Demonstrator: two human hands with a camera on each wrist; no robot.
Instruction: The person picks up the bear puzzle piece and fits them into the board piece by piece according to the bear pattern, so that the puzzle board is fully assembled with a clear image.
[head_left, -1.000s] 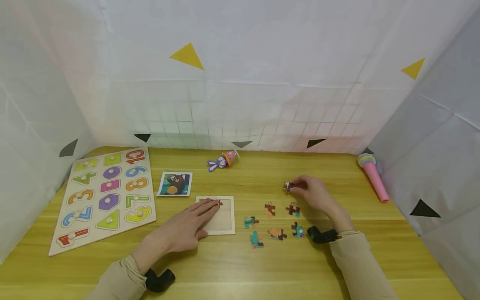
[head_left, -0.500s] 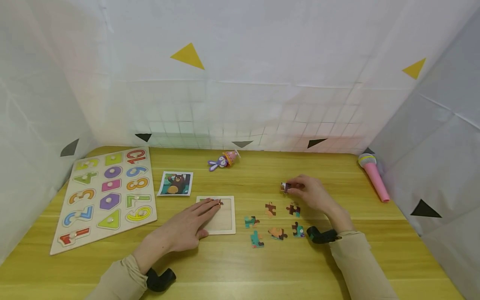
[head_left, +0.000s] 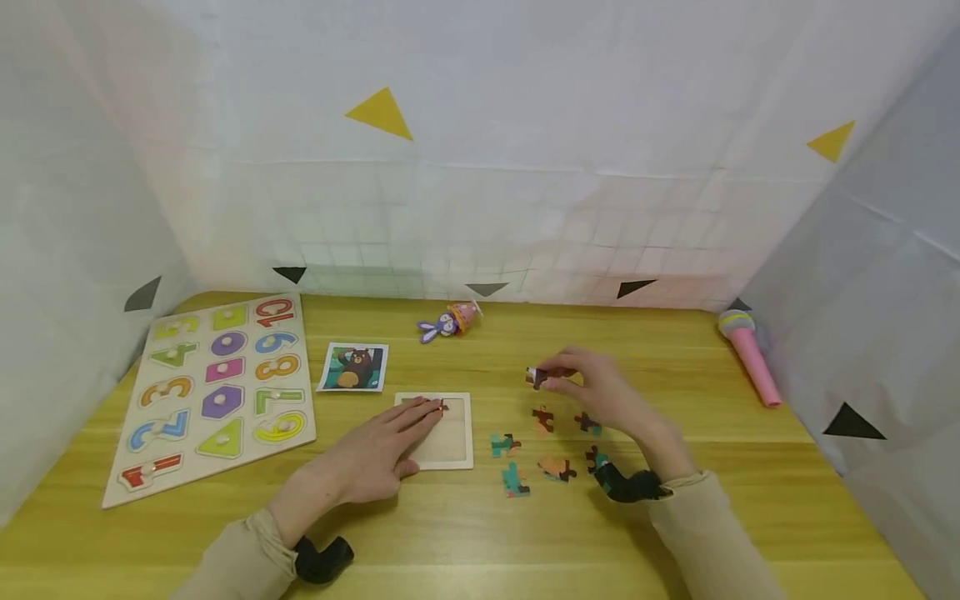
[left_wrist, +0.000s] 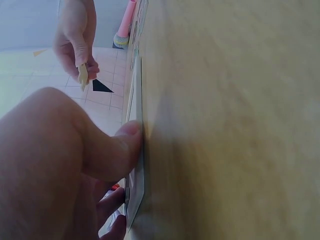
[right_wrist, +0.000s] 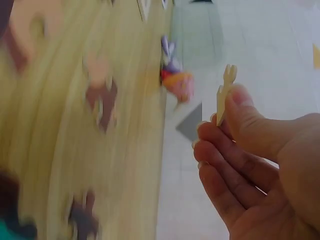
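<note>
My right hand (head_left: 596,387) pinches a jigsaw puzzle piece (head_left: 536,377) between thumb and fingers, held above the table right of the tray. From the right wrist view the puzzle piece (right_wrist: 227,92) shows its pale wooden edge. My left hand (head_left: 382,450) lies with fingers extended over the left part of a square wooden puzzle tray (head_left: 466,433). Its thumb (left_wrist: 129,145) rests at the tray's near edge. Part of a brown piece (head_left: 444,405) shows in the tray by the fingertips; the hand hides the tray's upper left. Loose puzzle pieces (head_left: 555,467) lie between the tray and my right arm.
A bear picture card (head_left: 354,367) lies behind my left hand. Farther left is a number-and-shape peg board (head_left: 222,367). A purple rabbit toy (head_left: 447,322) lies near the back wall, and a pink toy microphone (head_left: 752,358) at the right. Black wrist mounts (head_left: 324,560) sit below the wrists.
My right hand has moved left toward the tray, carrying the puzzle piece. The left hand stays on the tray.
</note>
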